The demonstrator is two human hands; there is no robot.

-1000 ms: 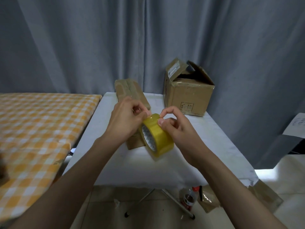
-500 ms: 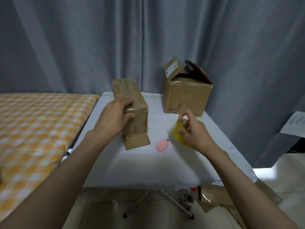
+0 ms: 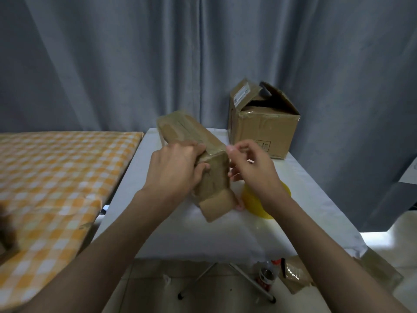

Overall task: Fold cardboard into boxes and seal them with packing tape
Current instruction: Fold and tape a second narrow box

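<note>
A: What changed in the last second?

B: The yellow tape roll (image 3: 266,201) has left the hands. It now lies on the white surface (image 3: 225,233), just under the right wrist. Both hands have gone to the long box (image 3: 198,154).

A: How are they holding it?

B: The left hand (image 3: 173,175) grips the near end from its side, fingers curled over the top edge, thumb on the end face. The right hand (image 3: 250,168) is at the box's other side, fingers bent as if pinching at the top corner; whether it holds a strip of tape I cannot tell.

A: Meaning?

B: Probably the roll is done with for now, and 1 loose flap at the near end remains to seal. The open box (image 3: 264,129) stands beyond the right hand.
</note>
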